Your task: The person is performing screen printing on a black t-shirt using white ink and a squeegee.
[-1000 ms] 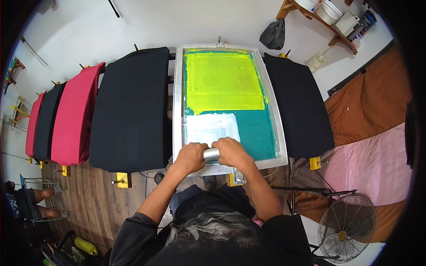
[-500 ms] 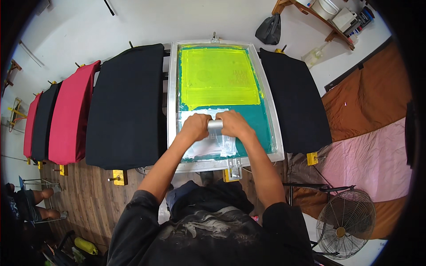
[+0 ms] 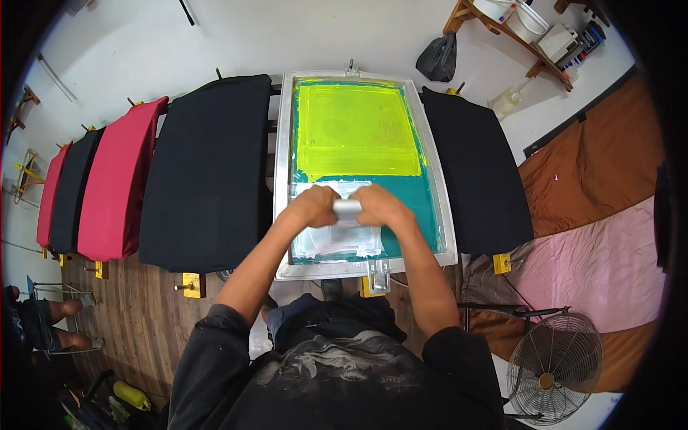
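Observation:
My left hand (image 3: 313, 206) and my right hand (image 3: 382, 206) are both closed around the ends of a silver squeegee (image 3: 348, 210), with its bare middle showing between them. The squeegee is slightly smeared by motion, and my hands hide much of its blade. Below it is a screen-printing frame (image 3: 282, 158) with pale metal edges and a teal mesh (image 3: 412, 208). Bright yellow-green ink (image 3: 351, 129) covers the far part of the mesh. White ink (image 3: 322, 244) lies in a patch on the near left part, under and around my hands.
Garments cover a row of boards: a black one (image 3: 208, 172) and a red one (image 3: 122, 179) at left, another black one (image 3: 480, 172) at right. A fan (image 3: 555, 369) stands lower right near brown and pink cloth (image 3: 595, 269). A wall shelf (image 3: 512, 36) holds containers. Another person's legs (image 3: 68, 326) show lower left.
The whole view has shifted slightly, so the frame sits a little lower in the picture. Both hands keep their grip, and the squeegee is now more blurred.

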{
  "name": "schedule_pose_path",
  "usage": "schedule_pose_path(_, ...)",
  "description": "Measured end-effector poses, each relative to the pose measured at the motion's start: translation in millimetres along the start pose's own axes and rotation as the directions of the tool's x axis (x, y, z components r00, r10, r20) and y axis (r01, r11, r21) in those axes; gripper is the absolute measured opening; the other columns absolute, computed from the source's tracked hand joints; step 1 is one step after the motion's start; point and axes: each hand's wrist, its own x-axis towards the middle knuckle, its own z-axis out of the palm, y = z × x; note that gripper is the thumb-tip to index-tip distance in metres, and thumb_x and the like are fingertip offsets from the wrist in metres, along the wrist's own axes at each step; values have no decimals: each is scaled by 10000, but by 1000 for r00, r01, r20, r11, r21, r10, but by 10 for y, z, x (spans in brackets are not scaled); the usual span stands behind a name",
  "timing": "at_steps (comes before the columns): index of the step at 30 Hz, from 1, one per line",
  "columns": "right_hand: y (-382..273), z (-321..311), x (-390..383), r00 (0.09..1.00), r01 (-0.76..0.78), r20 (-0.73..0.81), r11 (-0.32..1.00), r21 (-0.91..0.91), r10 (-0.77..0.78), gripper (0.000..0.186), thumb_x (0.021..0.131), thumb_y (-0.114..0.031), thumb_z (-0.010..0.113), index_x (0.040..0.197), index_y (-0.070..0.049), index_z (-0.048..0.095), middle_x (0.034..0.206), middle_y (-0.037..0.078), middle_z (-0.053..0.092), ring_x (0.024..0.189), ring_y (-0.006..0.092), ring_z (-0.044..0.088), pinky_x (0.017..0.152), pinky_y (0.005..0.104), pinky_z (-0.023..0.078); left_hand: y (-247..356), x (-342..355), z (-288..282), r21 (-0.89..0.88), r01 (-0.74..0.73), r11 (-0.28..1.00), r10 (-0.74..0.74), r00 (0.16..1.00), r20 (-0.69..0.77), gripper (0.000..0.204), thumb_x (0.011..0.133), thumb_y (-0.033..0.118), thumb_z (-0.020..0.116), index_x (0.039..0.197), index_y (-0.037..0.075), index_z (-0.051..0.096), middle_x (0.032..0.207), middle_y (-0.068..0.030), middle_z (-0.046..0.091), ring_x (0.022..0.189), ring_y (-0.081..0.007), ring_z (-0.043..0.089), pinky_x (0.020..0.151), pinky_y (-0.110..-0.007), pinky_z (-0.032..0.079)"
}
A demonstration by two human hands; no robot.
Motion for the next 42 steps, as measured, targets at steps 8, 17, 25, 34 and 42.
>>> schedule_pose_path(8,-121,301,32,980,-62,-194,996,-64,48,284,682,0,664,957,-69,674,938,183,682,917,384,653,787,483,528,-163,-121,379,-7,17,1000,-19,958,-286,280,718,19,659,984,83,722,897,-185,706,843,-379,681,776,-451,553)
schedule_pose_path(17,-369,745,-784,953,45,-300,999,-26,-51,394,664,56,659,1041,-58,647,1005,147,602,983,360,584,799,472,496,262,-873,794,-70,-40,997,14,942,-337,463,690,-43,625,1142,51,663,1033,-176,672,917,-382,667,795,-443,557)
schedule_pose_path(25,-131,161,12,983,-59,-179,997,-58,48,292,721,-5,676,1005,-71,679,926,170,701,941,359,668,787,473,538,-135,-52,226,-3,2,1000,-3,971,-239,271,724,43,692,992,78,707,887,-185,710,828,-383,686,751,-462,554)
schedule_pose_path(34,-373,747,-627,948,-45,-315,999,-16,37,451,681,88,637,1102,-74,617,1028,140,590,1023,364,556,867,450,492,110,-689,843,-23,-50,999,36,914,-404,431,694,-78,615,1100,56,664,947,-170,657,839,-379,666,744,-441,555)
schedule_pose_path(42,-364,440,-463,954,-31,-299,997,-64,11,355,709,69,620,1037,-58,664,988,177,641,944,388,613,814,472,508,199,-600,447,-33,-21,999,9,939,-345,415,718,-55,589,1102,68,691,958,-189,676,896,-395,657,781,-470,544)
